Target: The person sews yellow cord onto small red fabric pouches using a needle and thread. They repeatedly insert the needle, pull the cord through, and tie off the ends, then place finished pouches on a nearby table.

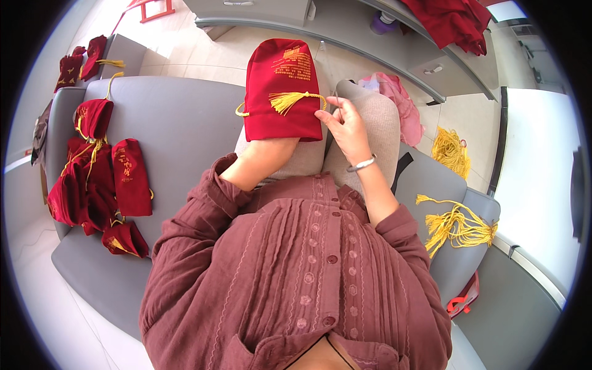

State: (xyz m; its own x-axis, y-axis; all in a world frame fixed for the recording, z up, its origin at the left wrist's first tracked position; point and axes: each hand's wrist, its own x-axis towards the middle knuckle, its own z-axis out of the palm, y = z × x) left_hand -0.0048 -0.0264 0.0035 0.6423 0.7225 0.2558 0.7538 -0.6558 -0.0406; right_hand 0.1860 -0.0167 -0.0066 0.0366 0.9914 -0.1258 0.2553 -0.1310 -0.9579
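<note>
A red fabric drawstring pouch (277,88) with gold printing stands upright over my lap. My left hand (268,159) is inside its open lower end and holds it up; the fingers are hidden by the cloth. A yellow tassel (286,101) lies across the front of the pouch, its cord leading to the right edge. Another loop of yellow cord (240,110) sticks out on the left edge. Beside the right edge, my right hand (347,127) pinches a thin, dark needle-like tool (339,104), its fingertips close to the cord.
Several red pouches with yellow cords (88,185) lie on the grey sofa (175,115) at left. More pouches (95,58) sit beyond the armrest. Yellow tasselled cords (462,226) rest on the right armrest; another bundle (451,150) lies farther ahead. A grey desk (351,41) holds red cloth (453,21).
</note>
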